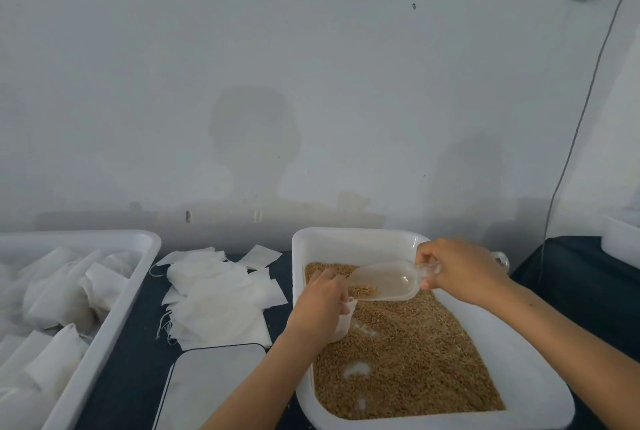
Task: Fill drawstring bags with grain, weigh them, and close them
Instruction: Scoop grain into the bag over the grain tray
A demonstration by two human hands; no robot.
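Right hand (460, 272) gripping clear plastic scoop (384, 280), tipped toward small white cloth drawstring bag (343, 320) gripped by left hand (320, 305), over white plastic tub (349, 242) of brown grain (415, 360)

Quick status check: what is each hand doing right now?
Left hand: grips a white drawstring bag over the grain tray.
Right hand: holds the clear scoop by its handle, tipped toward the bag.

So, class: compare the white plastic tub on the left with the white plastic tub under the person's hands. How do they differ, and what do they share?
The left white plastic tub holds filled white cloth bags; the right white plastic tub holds loose brown grain. No hand is at the left tub, while both hands work over the right tub, the right hand holding a clear scoop. The frame cuts off the left tub; the right tub shows nearly whole. Both are white, rectangular and round-cornered.
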